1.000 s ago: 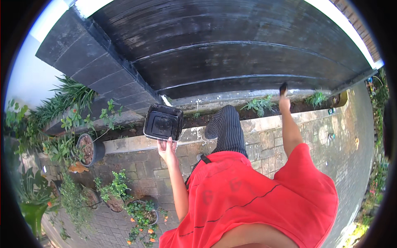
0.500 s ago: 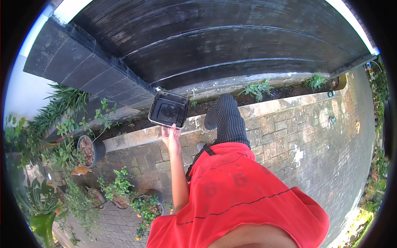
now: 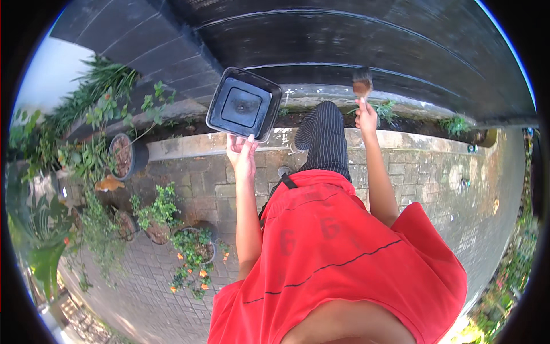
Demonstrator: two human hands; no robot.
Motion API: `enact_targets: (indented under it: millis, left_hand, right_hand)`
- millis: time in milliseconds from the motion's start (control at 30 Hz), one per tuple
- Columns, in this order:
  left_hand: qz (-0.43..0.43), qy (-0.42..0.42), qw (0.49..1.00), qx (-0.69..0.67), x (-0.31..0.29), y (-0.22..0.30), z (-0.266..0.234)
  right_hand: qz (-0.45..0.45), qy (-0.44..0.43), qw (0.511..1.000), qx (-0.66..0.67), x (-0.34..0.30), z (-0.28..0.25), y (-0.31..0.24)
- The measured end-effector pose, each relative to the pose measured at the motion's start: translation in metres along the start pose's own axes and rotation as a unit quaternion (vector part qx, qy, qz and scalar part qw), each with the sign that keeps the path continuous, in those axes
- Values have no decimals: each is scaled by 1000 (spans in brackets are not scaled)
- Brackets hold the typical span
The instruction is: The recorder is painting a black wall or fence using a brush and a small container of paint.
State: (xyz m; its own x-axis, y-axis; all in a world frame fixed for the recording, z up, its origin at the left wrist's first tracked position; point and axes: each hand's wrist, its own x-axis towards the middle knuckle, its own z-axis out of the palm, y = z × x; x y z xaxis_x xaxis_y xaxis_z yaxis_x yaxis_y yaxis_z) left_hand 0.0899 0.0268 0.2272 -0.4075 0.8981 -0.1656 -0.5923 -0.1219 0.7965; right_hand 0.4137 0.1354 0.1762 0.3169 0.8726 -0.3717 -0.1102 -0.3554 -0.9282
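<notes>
My left hand [image 3: 243, 155] grips the near rim of a black square plastic tub [image 3: 261, 117], thumb over the edge. Dark paint residue coats the inside of the tub, which is tilted toward me. My right hand [image 3: 365, 117] is closed around the handle of a paintbrush [image 3: 362, 87], its dark bristles pointing away from me. The bristles are close to the black wall [image 3: 321, 43]; whether they touch it I cannot tell.
A low concrete curb [image 3: 189, 144] borders a narrow planting bed with small ferns [image 3: 385, 112] at the wall's foot. Potted plants [image 3: 123, 155] stand to the left, and a flowering pot [image 3: 197, 246] sits nearer. Brick paving [image 3: 424, 178] stretches to the right.
My right hand has come into view with the paintbrush, up near the wall. My left hand has raised the tub, which looks larger and closer. The view has shifted slightly.
</notes>
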Motion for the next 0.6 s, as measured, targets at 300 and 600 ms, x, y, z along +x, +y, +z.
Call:
enact_targets:
  millis: [300, 600]
  left_hand:
    - [25, -40, 998, 32, 4, 0, -1]
    - [75, -39, 993, 88, 9, -22, 15]
  right_hand:
    - [-148, -275, 918, -244, -103, 83, -98]
    - [-90, -221, 893, -381, -111, 95, -107]
